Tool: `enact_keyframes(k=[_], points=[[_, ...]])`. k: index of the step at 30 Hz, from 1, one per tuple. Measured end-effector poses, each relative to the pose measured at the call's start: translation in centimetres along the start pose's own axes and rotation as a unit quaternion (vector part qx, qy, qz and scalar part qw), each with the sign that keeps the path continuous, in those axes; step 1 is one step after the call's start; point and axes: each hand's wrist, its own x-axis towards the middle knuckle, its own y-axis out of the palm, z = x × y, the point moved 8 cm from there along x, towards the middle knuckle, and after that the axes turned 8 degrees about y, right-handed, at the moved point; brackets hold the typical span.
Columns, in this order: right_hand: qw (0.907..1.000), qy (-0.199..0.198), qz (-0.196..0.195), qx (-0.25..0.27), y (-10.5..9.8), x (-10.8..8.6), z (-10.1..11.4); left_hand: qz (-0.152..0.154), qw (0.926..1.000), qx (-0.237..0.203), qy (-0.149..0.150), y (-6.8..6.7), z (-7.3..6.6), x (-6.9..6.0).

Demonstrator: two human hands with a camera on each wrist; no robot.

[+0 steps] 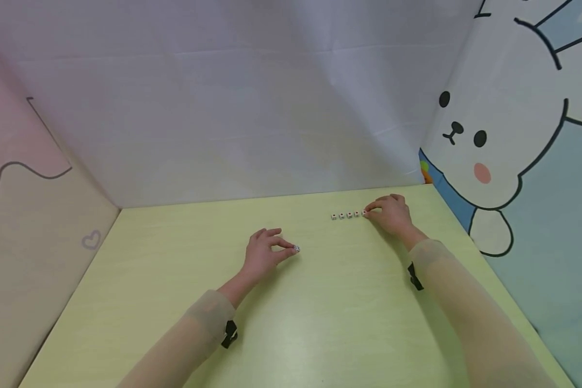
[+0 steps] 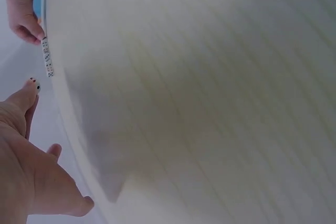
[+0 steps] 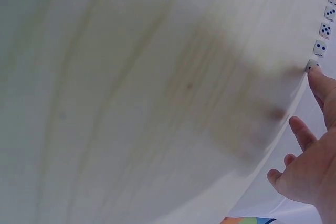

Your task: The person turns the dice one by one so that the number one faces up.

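Observation:
My left hand is over the middle of the table, pinching a small white die between thumb and index finger. That die shows dark and red dots in the left wrist view. Farther back and to the right, my right hand pinches the die at the right end of a short row. Several white dice make up this row, spaced slightly apart on the tabletop. In the right wrist view, the thumb partly covers the end die, beside a die with two dots.
The pale yellow table reaches back to a white cloth wall. A cloth printed with a cartoon animal hangs along the right side. A pink and cream cloth borders the left edge.

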Motion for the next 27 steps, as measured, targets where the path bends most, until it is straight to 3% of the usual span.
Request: enact_keyframes(k=[8,16,27], points=[[1.0,-0.005,-0.006,0.002,0.0,-0.1,0.1,0.013,0.9958,0.082,0.038,0.5,-0.3,0.3],[1.0,-0.001,-0.004,0.003,0.1,0.1,-0.1,0.033,0.9952,0.091,0.013,1.2,0.1,0.0],[1.0,-0.002,-0.005,0.004,0.0,0.0,-0.1,0.034,0.9932,0.109,0.019,0.9,0.5,-0.2]])
